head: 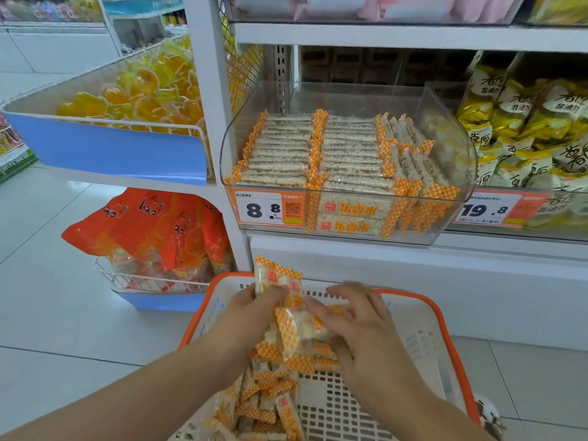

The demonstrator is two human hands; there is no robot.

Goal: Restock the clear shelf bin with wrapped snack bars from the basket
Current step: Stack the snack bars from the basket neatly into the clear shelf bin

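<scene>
Gathering orange-and-white wrapped snack bars (288, 316) over the white plastic basket with orange rim (442, 316), my left hand (251, 316) grasps several upright while my right hand (356, 323) pinches one more, because a neat bundle fits the clear shelf bin (445, 214) above.

Two hands seen: left hand (251, 316), right hand (359, 326). One basket (429, 316) counted, one clear shelf bin (451, 144). Two price tags noted: 8.8 tag (269, 208), 19.8 tag (490, 210). Snack bars (286, 148) in bin: two neat rows seen, total uncountable.
</scene>
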